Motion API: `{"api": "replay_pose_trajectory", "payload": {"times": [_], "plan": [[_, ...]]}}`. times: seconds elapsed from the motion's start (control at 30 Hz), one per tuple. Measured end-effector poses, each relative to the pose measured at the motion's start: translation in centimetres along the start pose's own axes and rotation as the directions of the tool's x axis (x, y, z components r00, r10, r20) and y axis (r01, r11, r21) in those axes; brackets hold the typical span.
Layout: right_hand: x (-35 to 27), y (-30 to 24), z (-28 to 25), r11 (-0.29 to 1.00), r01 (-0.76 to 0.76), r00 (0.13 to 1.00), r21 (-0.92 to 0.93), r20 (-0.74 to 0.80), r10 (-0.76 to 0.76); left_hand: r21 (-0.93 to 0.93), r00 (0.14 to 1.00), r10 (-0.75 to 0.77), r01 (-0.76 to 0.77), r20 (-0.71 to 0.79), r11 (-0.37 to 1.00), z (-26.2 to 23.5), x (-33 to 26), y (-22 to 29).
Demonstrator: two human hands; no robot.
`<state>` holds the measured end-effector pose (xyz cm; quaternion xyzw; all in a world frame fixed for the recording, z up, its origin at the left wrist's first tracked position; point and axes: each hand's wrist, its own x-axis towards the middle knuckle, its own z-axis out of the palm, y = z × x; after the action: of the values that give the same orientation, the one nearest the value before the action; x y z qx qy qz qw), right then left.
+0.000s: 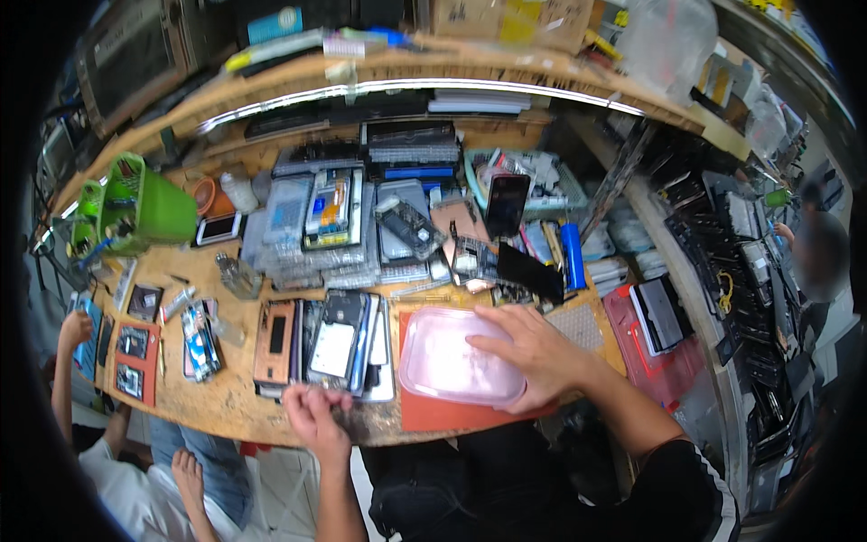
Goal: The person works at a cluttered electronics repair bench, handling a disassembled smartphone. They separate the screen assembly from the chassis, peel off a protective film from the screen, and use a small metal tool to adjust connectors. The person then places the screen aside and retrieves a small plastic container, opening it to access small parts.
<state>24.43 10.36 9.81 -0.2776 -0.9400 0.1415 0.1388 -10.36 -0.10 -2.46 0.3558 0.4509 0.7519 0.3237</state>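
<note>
Right hand (533, 354) lies flat, fingers spread, on pink tub (456, 366). Left hand (316, 417), fingers pinched together, sits left of the tub at the bench edge (226, 417). Phone parts (339, 348) crowd the tub's left and far sides.

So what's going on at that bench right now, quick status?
Right hand flat on pink lidded container. Left hand pinching something small at bench edge, beside stacked phone parts. Nothing blocking either hand.

The near right corner of the pink-lidded container (452, 361) is covered by the right hand (533, 357), and most of the orange mat (433, 414) beneath it is hidden. Whatever is pinched in the grip of the left hand (316, 417) at the worktop's near edge is too small to be told. The parts stacked in the clear trays (312, 226) cannot be made out. The worktop's far corners are lost in the dark rim.
</note>
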Motion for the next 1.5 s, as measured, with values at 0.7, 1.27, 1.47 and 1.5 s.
{"api": "replay_pose_trajectory", "payload": {"times": [0.7,1.27,1.47,1.5], "plan": [[-6.4,-1.3,11.1,0.523,-0.032,0.664,0.852,-0.373,0.648,0.611,0.803,-0.114,-0.344,0.585,0.713,17.9,4.2,0.2],[-5.0,-1.7,9.6,0.640,-0.035,0.558,0.767,-0.517,0.650,0.578,0.837,0.002,-0.380,0.548,0.722,17.7,3.3,-0.1],[-5.6,-1.2,10.9,0.554,-0.004,0.604,0.832,-0.439,0.665,0.571,0.820,-0.037,-0.364,0.571,0.735,18.5,2.6,0.3],[-5.8,-1.2,11.1,0.519,-0.006,0.614,0.854,-0.407,0.676,0.565,0.820,-0.031,-0.365,0.571,0.740,18.7,2.6,0.5]]}}
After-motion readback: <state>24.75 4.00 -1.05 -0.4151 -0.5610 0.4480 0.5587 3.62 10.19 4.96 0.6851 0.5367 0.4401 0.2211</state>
